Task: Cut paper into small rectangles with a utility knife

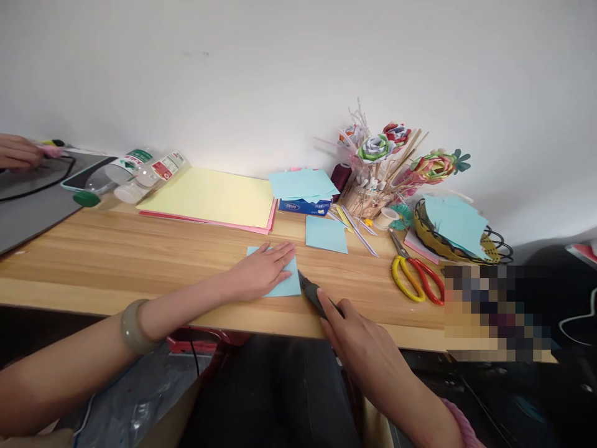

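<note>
A small light-blue sheet of paper [290,285] lies near the table's front edge. My left hand [259,270] rests flat on it, fingers stretched out together and pressing it to the wood. In my right hand [357,330] is a dark grey utility knife [313,296], its tip at the right edge of that sheet. Just beyond, a second light-blue square of paper [326,234] lies flat. To the right, scissors [415,274] with yellow and red handles rest with their blades pointing away from me.
Yellow paper sheets [214,196] are stacked behind, beside two plastic bottles [152,177]. A blue box [304,206] bears more blue paper. Paper flowers [375,149] stand near a basket [436,246] holding blue sheets. At far left another person's hand [18,152] is above a grey surface.
</note>
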### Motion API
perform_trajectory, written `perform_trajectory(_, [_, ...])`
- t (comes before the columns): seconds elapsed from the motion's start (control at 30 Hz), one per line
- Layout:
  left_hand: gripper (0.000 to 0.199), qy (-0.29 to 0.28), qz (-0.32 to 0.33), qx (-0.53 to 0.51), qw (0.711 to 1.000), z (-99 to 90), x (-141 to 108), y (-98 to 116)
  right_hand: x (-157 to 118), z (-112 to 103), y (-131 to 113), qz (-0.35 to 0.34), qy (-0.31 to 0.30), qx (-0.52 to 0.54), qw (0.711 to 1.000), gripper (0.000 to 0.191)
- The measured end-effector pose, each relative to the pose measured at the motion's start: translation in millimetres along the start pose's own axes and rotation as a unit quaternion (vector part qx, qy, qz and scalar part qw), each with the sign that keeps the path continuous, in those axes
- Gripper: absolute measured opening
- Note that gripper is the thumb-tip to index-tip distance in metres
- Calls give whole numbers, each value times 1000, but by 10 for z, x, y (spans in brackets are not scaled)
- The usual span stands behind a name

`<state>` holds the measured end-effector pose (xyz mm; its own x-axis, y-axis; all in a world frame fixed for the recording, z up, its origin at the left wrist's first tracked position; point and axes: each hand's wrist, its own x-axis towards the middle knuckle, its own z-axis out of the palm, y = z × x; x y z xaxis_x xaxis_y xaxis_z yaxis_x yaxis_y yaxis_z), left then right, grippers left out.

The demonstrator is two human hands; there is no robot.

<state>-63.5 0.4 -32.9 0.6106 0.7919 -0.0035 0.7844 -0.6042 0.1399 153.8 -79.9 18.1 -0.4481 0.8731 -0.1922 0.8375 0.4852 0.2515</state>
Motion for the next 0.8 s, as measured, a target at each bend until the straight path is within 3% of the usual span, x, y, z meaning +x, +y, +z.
perform_trajectory(0.27, [55,10,-4,14,1000,-5,-4,14,87,12,5,8,21,4,1000,46])
perform_trajectory(0.47, [68,3,-75,15,997,-43,-13,43,94,9,12,9,22,7,1000,46])
perform_trajectory(0.8, [68,-11,-72,3,997,-30,-11,25,157,-30,14,12,11,18,1000,45])
